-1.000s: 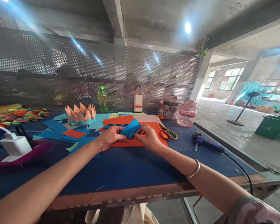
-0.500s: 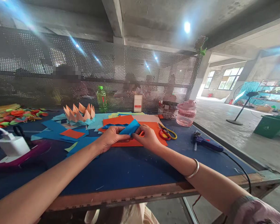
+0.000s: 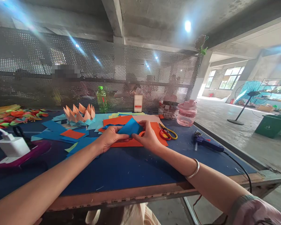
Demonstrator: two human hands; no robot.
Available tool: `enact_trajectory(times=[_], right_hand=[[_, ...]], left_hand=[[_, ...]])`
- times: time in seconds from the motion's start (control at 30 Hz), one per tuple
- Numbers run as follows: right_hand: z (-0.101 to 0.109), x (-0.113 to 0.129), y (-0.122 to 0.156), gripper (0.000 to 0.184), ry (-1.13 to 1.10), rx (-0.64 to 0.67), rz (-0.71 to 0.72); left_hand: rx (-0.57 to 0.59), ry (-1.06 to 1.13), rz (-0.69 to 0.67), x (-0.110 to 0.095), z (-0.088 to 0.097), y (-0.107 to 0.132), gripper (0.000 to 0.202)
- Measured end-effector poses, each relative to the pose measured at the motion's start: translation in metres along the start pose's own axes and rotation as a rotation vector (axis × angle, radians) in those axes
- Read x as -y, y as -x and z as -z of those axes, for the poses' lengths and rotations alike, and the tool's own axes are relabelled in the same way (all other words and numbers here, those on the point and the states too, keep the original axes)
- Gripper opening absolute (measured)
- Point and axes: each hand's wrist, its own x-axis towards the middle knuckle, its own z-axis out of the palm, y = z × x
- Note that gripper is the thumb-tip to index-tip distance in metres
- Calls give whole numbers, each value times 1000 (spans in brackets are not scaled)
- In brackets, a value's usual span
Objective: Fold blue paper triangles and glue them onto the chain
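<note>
Paper pile (image 3: pixel 16 114): red, green and yellow pieces are heaped at the far left of the table (image 3: pixel 131 170), close to the mesh screen (image 3: pixel 49 68).
Charger block (image 3: pixel 12 146): a white block is seen on a magenta item at the near left edge.
Blue scraps (image 3: pixel 51 130): cut blue pieces are spread flat left of centre, with a small orange square (image 3: pixel 73 134) laid on top of them.
Paper crown (image 3: pixel 79 114): a peach folded piece with upright points is set behind the scraps.
Green bottle (image 3: pixel 101 100): it is stood upright at the back, against the mesh screen.
Left hand (image 3: pixel 111 137): the fingers are closed on the left corner of the blue folded paper, thumb on top.
Blue folded paper (image 3: pixel 131 127): it is held between both hands, lifted just above the orange sheet (image 3: pixel 157 129) at the centre of the table.
Right hand (image 3: pixel 148 137): the right edge of the blue folded paper is pinched by thumb and fingertips; a metal bangle (image 3: pixel 194 169) is worn on the wrist.
Scissors (image 3: pixel 168 133): they are laid at the right edge of the orange sheet, just beside the right hand.
Pink jar (image 3: pixel 187 114): it is placed at the back right, next to a patterned round container (image 3: pixel 168 110).
Glue gun (image 3: pixel 207 143): it is laid near the right edge, its black cord trailed off the table corner.
</note>
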Motion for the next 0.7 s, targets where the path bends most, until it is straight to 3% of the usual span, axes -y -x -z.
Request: enact_trajectory(times=[0.1,0.23,0.7], right_hand=[[-1,-3,-1,64,-114,43,-95],[0,-3,-2,60,-168,136,-178],[0,-2,-3,55,-155,126,-124]], left_hand=[[2,-8,-7,1,1,-1,46],[17,-12,-23,2,2,-1,42],[15,-85,-14,0,1,0,43]])
